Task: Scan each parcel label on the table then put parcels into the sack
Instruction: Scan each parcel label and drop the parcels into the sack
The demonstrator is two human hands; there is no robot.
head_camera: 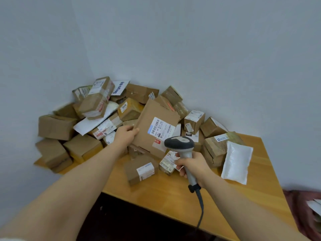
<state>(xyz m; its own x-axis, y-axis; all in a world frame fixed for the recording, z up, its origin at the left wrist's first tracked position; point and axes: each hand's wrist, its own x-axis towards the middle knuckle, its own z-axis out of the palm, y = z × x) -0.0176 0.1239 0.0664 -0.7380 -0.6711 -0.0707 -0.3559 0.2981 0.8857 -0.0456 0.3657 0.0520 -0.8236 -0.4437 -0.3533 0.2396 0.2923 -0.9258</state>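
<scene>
Right grip [192,166] clenches the barcode scanner [179,143], aimed at the label [160,127] on a flat cardboard parcel [149,115] that the left grip [126,134] holds by one edge, tilted up above the parcel pile [83,146] on the desk [173,197], probably to face the beam.

A flat brown cardboard parcel [152,126] is held tilted above the table [173,202], its left edge gripped by the left hand [125,134]. Its white barcode label [160,127] faces up, with a red sticker just below it. The grey handheld scanner [180,145], gripped by the right hand [192,164], has its head just beside the label and its cable trailing over the table's near edge. A heap of brown boxes [97,108] fills the far left corner. A small labelled box [140,169] lies in front of the heap, and a white padded bag [238,162] lies towards the right edge.
</scene>
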